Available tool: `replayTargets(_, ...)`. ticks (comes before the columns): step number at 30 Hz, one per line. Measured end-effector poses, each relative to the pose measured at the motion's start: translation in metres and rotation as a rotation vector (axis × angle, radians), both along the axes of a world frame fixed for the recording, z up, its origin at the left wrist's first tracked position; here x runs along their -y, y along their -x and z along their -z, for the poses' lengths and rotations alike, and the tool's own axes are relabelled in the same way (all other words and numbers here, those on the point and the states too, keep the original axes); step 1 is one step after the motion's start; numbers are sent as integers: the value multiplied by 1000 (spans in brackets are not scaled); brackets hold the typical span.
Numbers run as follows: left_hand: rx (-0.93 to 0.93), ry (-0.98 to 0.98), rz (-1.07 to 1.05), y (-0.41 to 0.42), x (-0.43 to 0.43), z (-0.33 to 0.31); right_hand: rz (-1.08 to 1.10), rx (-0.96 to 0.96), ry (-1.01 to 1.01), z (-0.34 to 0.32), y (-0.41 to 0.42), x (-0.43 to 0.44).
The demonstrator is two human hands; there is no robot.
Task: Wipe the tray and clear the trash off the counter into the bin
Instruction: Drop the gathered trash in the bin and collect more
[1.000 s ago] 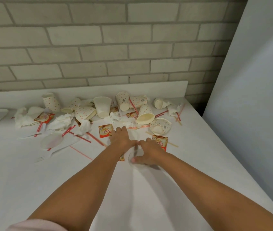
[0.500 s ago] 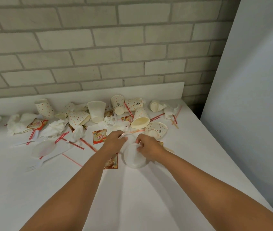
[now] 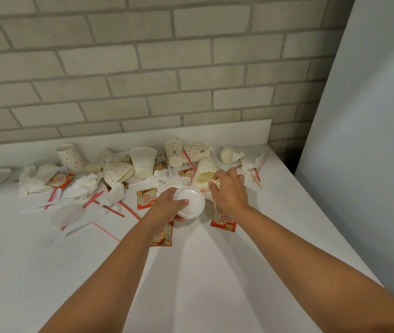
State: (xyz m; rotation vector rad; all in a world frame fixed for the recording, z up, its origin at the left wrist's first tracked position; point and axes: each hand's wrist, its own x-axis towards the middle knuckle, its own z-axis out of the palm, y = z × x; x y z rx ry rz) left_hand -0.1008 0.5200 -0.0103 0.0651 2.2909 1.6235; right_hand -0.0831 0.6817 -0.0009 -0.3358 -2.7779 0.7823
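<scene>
The trash lies in a loose heap on the white worktop [image 3: 215, 272], along the brick wall and around a plain white paper cup [image 3: 143, 162] that stands upright in the middle of the pile.

In front of that cup, the left hand [image 3: 166, 207] grips a round white plastic lid [image 3: 190, 203], thumb curled over its top and fingers under its rim, holding it just above the surface.

The right hand [image 3: 231, 192] is in front and to the right of the cup, apart from the left hand. Its curled fingers are at the mouth of a tipped red-dotted paper cup [image 3: 205, 173]. Whether they pinch anything cannot be told.

A red-and-orange creamer sachet [image 3: 146, 199] lies just in front of the plain cup, beside the left hand.

To the cup's left are more dotted cups and a crumpled white napkin [image 3: 81, 187]. Further left and toward the near edge are a thin red straw [image 3: 110, 209], a flat translucent lid [image 3: 68, 213] and a white plastic fork [image 3: 63, 236].
</scene>
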Motion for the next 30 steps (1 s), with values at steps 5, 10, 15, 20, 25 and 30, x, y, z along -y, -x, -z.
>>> replayTargets(5, -9, 11, -11, -4, 1, -1, 11, 244, -351, 15, 11, -12)
replayTargets(10, -1, 13, 13, -8, 5, 0, 47, 326, -361, 25, 17, -12)
replayTargets(15, 14, -38, 73, -8, 10, 1, -3, 339, -370, 9, 12, -20)
replayTargets(20, 27, -43, 105, -5, 6, -3, -25, 168, -384, -28, 3, -28)
replayTargets(25, 54, -211, 189, -4, -6, -15, -171, 190, 157, -56, -1, -27)
replayTargets(30, 34, -285, 200, -3, -6, -20, -344, 354, 660, -51, -5, -21)
